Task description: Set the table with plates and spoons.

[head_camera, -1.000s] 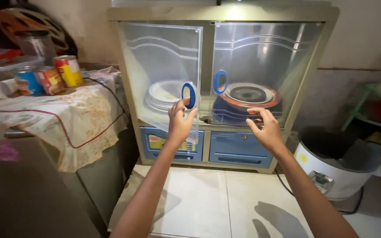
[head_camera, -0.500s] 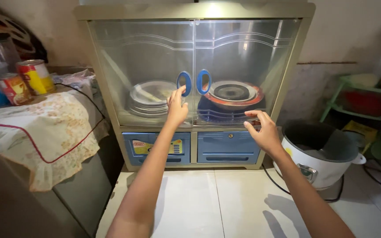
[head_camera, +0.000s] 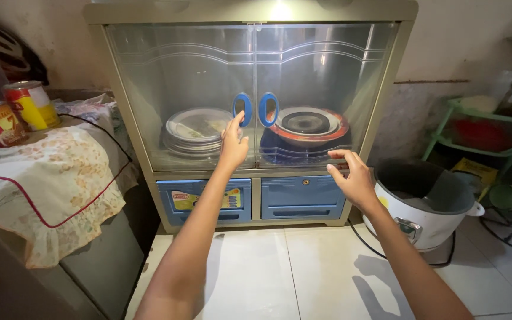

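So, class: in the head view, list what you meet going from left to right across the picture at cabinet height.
Tins → stack of plates → left hand → blue door handles → red-rimmed dish → right hand → rice cooker → green rack.

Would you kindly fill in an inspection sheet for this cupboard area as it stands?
Surface: white tiled ledge under the cabinet.
Job's things: both clear doors shut, blue handles side by side; stacked plates and a dark-centred dish inside.
Clutter: tins on a floral cloth; open rice cooker.
Hands: left hand at the left handle; right hand open, holding nothing.
Cables: black cord by the cooker.
Surroundings: green rack.
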